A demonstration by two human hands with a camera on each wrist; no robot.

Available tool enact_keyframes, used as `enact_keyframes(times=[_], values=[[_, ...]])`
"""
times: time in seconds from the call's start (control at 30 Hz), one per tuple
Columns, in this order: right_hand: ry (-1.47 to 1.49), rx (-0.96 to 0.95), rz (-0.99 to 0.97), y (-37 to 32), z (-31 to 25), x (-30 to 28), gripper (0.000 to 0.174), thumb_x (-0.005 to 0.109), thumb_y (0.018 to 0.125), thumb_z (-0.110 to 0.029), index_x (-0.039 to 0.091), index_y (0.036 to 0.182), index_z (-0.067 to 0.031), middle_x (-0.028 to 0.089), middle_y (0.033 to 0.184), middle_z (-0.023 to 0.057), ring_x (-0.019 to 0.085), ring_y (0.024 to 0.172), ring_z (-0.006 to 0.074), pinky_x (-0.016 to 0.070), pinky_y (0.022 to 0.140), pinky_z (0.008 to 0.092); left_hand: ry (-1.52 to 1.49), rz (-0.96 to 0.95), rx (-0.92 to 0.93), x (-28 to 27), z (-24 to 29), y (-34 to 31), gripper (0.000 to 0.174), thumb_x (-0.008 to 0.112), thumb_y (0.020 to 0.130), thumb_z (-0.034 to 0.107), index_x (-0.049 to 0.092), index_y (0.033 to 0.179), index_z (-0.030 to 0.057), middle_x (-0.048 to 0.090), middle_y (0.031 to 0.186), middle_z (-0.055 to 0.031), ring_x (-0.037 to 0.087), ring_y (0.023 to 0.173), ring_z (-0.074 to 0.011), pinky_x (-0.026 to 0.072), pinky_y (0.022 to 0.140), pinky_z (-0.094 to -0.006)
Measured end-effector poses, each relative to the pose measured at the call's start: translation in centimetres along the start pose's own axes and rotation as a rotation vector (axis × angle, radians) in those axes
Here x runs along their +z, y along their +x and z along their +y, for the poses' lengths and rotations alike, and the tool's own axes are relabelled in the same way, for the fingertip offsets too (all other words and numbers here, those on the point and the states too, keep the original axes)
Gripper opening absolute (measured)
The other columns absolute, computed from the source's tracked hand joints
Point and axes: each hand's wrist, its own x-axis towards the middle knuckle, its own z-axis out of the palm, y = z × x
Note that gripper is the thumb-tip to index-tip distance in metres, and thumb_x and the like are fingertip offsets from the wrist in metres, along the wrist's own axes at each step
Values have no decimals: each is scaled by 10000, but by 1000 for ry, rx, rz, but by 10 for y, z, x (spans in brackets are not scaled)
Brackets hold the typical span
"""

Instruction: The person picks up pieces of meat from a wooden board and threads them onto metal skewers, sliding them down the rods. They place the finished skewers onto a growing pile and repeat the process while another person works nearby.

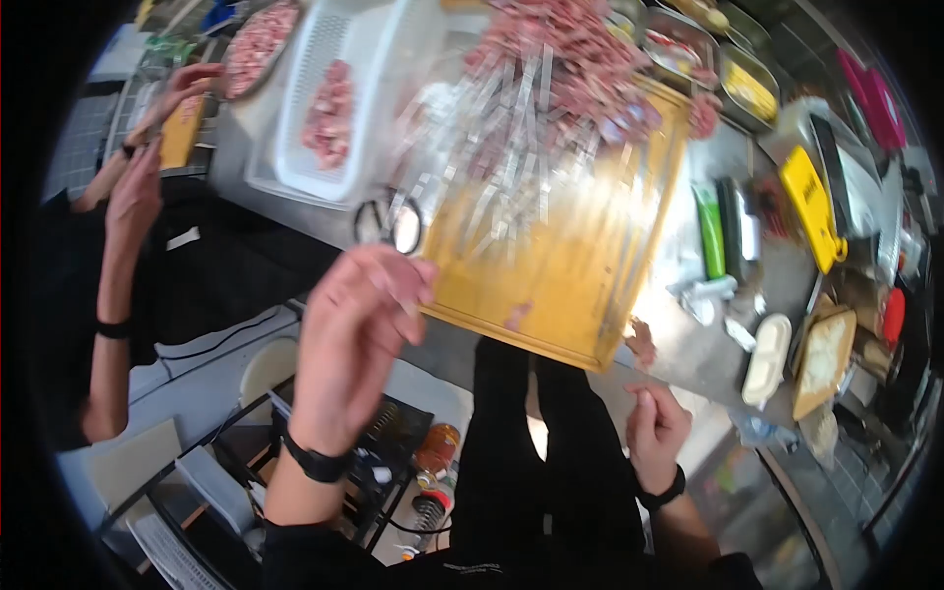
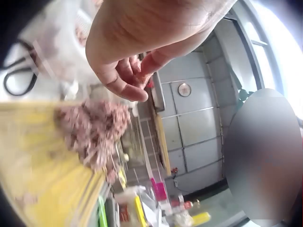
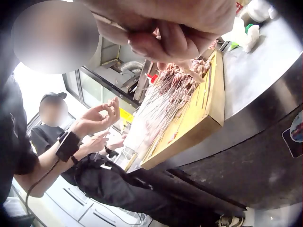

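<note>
My left hand (image 1: 349, 339) is raised left of the yellow cutting board (image 1: 551, 285), near black-handled scissors (image 1: 407, 232). Its thumb and fingertips pinch a small pink piece of meat (image 1: 401, 281), mostly hidden by the fingers in the left wrist view. Close to the board's front right corner, my right hand (image 1: 657, 433) has curled fingers. In the right wrist view a thin skewer (image 3: 110, 21) runs into that grip, and pale meat (image 3: 193, 74) shows just past the fingers. Many meat skewers (image 1: 531, 118) lie piled on the board, meat ends at the far side.
A white perforated basket (image 1: 295, 147) with meat chunks stands left of the board, beside a tray of diced meat (image 1: 258, 54). Another person's hands (image 1: 138, 197) work at far left. Metal containers (image 1: 749, 87), a green-wrapped item (image 1: 709, 231) and a yellow tag (image 1: 811, 206) are at right.
</note>
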Motion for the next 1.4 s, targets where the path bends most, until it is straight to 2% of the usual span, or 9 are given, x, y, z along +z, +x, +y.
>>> enact_keyframes(times=[0.2, 0.3, 0.57, 0.73, 0.8, 0.87, 1.0, 1.2, 1.4], values=[[-86, -61, 23, 2, 1, -2, 150, 581, 1013, -39, 723, 1042, 1, 484, 564, -32, 456, 494, 28, 348, 470, 220, -157, -57, -356, 49, -103, -6, 221, 627, 992, 68, 635, 1185, -39, 680, 1118, -120, 641, 903, -125, 531, 738, -252], [-99, -121, 21, 3, 11, -3, 167, 562, 1027, -44, 713, 1038, 25, 489, 547, -32, 448, 473, 25, 331, 453, 215, 479, -56, 22, 61, -136, 13, 171, 685, 962, 34, 665, 1122, -23, 707, 966, -47, 620, 821, -56, 506, 737, -221], [-89, -101, 30, 6, 18, -9, 134, 619, 980, -5, 732, 1049, 4, 563, 615, 9, 433, 514, 27, 337, 483, 215, 693, -3, 256, 72, -159, 41, 57, 688, 947, 18, 655, 961, -27, 666, 834, -55, 622, 753, -82, 459, 612, -227], [-113, -165, -6, 9, 21, -9, 197, 520, 1045, -31, 692, 1066, 63, 476, 535, -50, 411, 453, 6, 299, 441, 199, 192, -56, -248, 63, -140, 42, 101, 639, 989, 48, 677, 1044, -27, 672, 877, -27, 609, 741, -84, 478, 633, -227], [-91, -87, 25, 8, 18, -9, 135, 622, 981, -9, 727, 1066, 5, 552, 601, 10, 408, 509, 27, 322, 478, 220, 348, -63, -249, 63, -141, 39, 134, 629, 990, 50, 682, 1089, -23, 656, 919, -45, 612, 752, -102, 485, 644, -239], [-100, -72, 18, 8, 18, -10, 135, 624, 979, -9, 728, 1065, 5, 567, 613, 17, 416, 509, 33, 331, 480, 222, 816, -101, 234, 65, -148, 34, 139, 634, 976, 37, 678, 1098, -13, 624, 956, -65, 625, 780, -136, 495, 656, -261], [-151, -187, -3, 11, 19, -7, 193, 525, 1043, -31, 695, 1067, 57, 463, 525, -47, 407, 448, 11, 296, 442, 202, 1154, -112, 391, 66, -150, 31, 127, 674, 930, 8, 673, 1057, 11, 604, 960, -115, 656, 783, -226, 528, 684, -328], [-141, -92, 6, 11, 15, -7, 137, 630, 974, -18, 733, 1062, -1, 647, 679, 60, 477, 513, 58, 377, 492, 237, 1155, -61, 499, 62, -157, 37, 142, 707, 899, -13, 713, 1035, 29, 590, 817, -72, 562, 659, -171, 457, 584, -300], [-191, -30, -32, 11, 15, -9, 130, 635, 976, -30, 735, 1057, -10, 653, 683, 70, 495, 508, 62, 394, 498, 233, 1170, -3, 438, 61, -154, 33, 73, 715, 904, 13, 710, 977, 10, 606, 778, -79, 548, 605, -172, 451, 574, -296]])
